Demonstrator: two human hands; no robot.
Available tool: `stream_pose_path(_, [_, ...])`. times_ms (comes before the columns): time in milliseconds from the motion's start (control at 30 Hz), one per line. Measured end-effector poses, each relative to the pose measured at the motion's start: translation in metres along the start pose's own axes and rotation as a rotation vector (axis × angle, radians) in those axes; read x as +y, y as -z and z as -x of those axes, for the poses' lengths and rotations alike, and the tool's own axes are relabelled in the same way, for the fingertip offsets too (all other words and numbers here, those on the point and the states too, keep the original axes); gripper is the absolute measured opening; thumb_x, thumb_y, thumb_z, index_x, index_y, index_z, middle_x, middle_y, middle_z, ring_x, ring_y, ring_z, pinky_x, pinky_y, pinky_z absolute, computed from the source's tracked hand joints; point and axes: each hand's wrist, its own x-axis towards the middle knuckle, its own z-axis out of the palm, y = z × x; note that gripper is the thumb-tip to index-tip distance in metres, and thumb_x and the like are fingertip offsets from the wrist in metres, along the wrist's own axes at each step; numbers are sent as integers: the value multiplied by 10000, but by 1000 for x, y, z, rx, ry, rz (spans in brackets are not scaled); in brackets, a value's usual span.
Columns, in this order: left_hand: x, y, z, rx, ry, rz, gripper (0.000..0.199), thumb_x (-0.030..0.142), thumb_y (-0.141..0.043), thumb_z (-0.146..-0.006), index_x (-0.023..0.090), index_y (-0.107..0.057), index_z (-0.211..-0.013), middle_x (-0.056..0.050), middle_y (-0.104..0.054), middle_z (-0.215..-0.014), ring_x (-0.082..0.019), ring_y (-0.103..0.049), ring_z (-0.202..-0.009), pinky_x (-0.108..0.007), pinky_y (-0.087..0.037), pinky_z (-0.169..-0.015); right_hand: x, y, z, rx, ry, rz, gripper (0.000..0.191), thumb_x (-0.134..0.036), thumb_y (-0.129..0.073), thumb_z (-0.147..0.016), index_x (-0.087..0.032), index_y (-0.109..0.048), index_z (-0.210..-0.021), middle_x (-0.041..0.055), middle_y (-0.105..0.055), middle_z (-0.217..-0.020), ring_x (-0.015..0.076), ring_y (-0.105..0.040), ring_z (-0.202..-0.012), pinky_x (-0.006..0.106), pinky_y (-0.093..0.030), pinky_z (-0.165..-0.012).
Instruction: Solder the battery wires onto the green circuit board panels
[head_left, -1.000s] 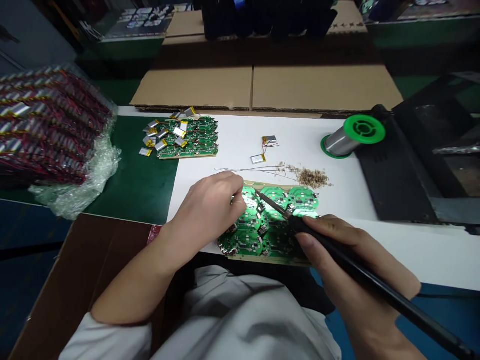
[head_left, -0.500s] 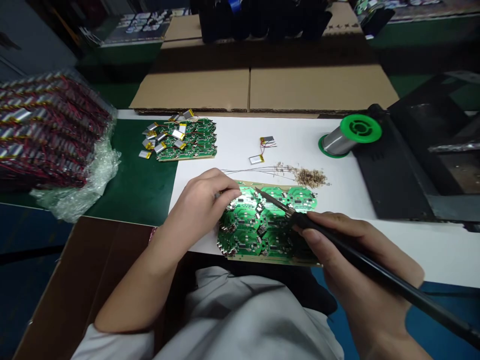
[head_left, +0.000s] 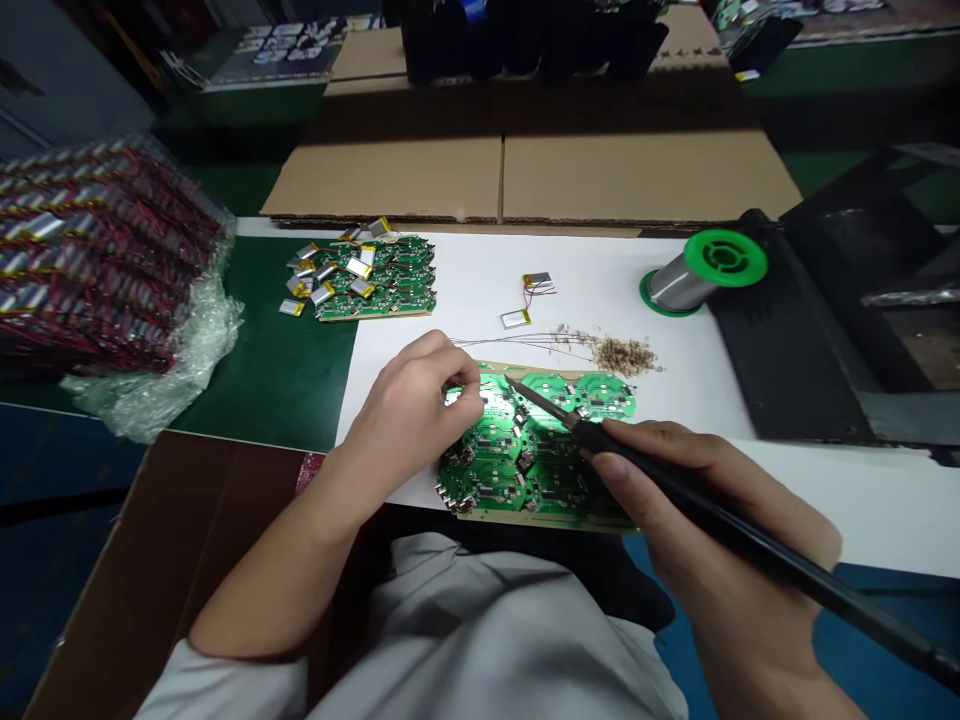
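Note:
My right hand point(head_left: 720, 530) is wrapped around a black soldering iron point(head_left: 660, 475), whose dark tip points left and down at the upper left part of a green circuit board panel point(head_left: 487, 475). The panel lies flat near the table's front edge and carries several joined boards with small metal parts. Over its upper left corner is my left hand point(head_left: 420, 400), with thumb and fingers curled together in a pinch. Whatever sits between those fingertips is too small or hidden to make out. Thin dark wires point(head_left: 517, 341) run along the table just behind the panel.
Brown granules point(head_left: 624, 356) lie behind the panel, with two small batteries point(head_left: 515, 319) further back. A solder spool point(head_left: 679, 285) stands at right, beside a black metal stand point(head_left: 765, 340). Back left are another panel with batteries point(head_left: 409, 290) and stacked wired batteries point(head_left: 97, 260). Cardboard point(head_left: 390, 180) borders the back.
My left fingertips have lifted slightly and curled more, with the thumb lower. The iron's tip has shifted slightly left over the panel, still in my right hand.

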Motion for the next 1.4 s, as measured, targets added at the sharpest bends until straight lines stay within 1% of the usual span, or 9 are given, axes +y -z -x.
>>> stream_pose_path(267, [5,9,-7,-129,-27,-84,203,8,-592,-875,180,-620,-772,-10,-639,-860,-168,-596,-810,-285,-437,-680,-2,-3,0,-36,-39,24,187,-277,-836,-873,-354,-822,-1042,-15,-828,-996,196,-802,-866,286,-673,-748])
stream_pose_path(400, [5,13,-10,-177,-39,-79,199,12,-592,-864,184,-633,-771,-9,-654,-851,-169,-591,-790,-283,-433,-666,4,-2,-3,-57,45,30,195,-314,-844,-866,-353,-827,-1057,-10,-829,-951,198,-800,-803,282,-678,-688])
stream_pose_path(567, [7,13,-10,-186,-32,-117,199,12,-597,-859,183,-620,-759,-6,-646,-839,-164,-578,-775,-282,-419,-658,2,-2,-6,-112,70,38,212,-253,-807,-898,-371,-814,-1074,-21,-814,-918,180,-784,-773,266,-655,-659])
stream_pose_path(700, [8,13,-11,-196,-29,-138,202,5,-593,-854,179,-600,-751,-5,-632,-831,-161,-565,-773,-281,-409,-654,4,-2,-7,-161,163,39,267,-233,-791,-912,-377,-789,-1136,-31,-802,-924,161,-780,-780,246,-645,-665])
stream_pose_path(1000, [9,13,-13,-213,-2,-159,207,0,-586,-836,182,-591,-736,-4,-631,-827,-168,-558,-775,-298,-401,-675,7,-4,-4,-257,356,-4,381,-74,-789,-859,-271,-743,-1182,1,-721,-896,167,-716,-785,299,-606,-698])
stream_pose_path(1100, [10,14,-13,-215,6,-166,201,3,-599,-845,178,-593,-747,0,-631,-839,-163,-558,-780,-303,-402,-685,7,-2,0,-209,300,2,367,-101,-785,-879,-293,-748,-1190,-1,-765,-960,171,-748,-833,291,-631,-749])
stream_pose_path(1233, [12,14,-13,-232,32,-200,208,13,-599,-865,177,-582,-739,4,-622,-839,-161,-550,-779,-317,-400,-706,9,3,4,-51,211,51,331,-192,-772,-925,-310,-746,-1233,-3,-814,-1071,181,-793,-898,284,-657,-837])
stream_pose_path(1300, [14,14,-14,-245,48,-223,209,20,-592,-877,179,-575,-742,2,-620,-847,-165,-549,-786,-323,-398,-713,13,5,3,-26,282,78,310,-187,-747,-944,-301,-750,-1232,-6,-820,-997,180,-793,-847,276,-655,-805])
stream_pose_path(1400, [16,15,-14,-253,50,-255,206,28,-582,-885,185,-564,-753,-1,-615,-855,-173,-550,-792,-330,-391,-716,25,7,1,-90,484,200,309,-151,-719,-952,-279,-752,-1231,21,-806,-972,197,-788,-855,272,-635,-769])
